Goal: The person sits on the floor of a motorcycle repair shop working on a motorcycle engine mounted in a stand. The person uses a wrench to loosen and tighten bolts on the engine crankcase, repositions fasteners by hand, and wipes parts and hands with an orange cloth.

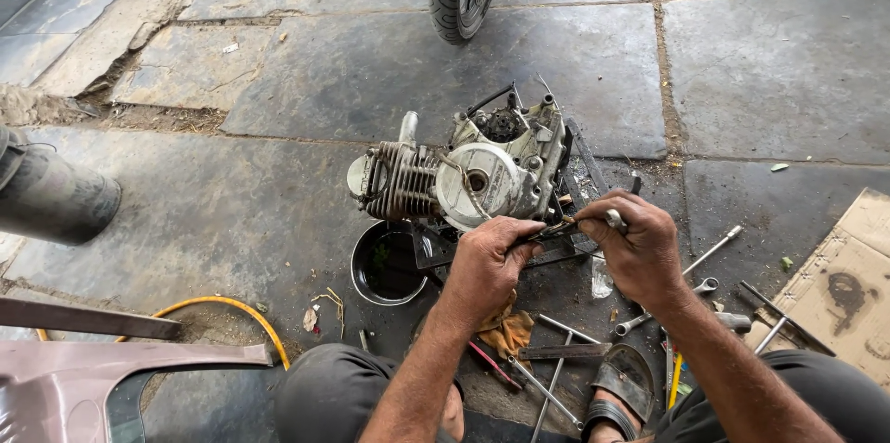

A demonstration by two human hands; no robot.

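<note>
Engine [468, 174]: on floor, centre, beyond an oil pan [387, 264]. Left hand [489, 262] closed on a thin tool [556, 230]; right hand [635, 244] pinching a small part [614, 218] at its tip. Step, judged: fitting the part. Next needs steady alignment.

A mechanic's bare forearms and hands, left [487, 262] and right [640, 253], streaked with grease, no sleeves or gloves in sight. Dark grey trousers [329, 392] cover both knees, and a worn strapped sandal [619, 386], dusty brown and grey, is on one foot.
</note>
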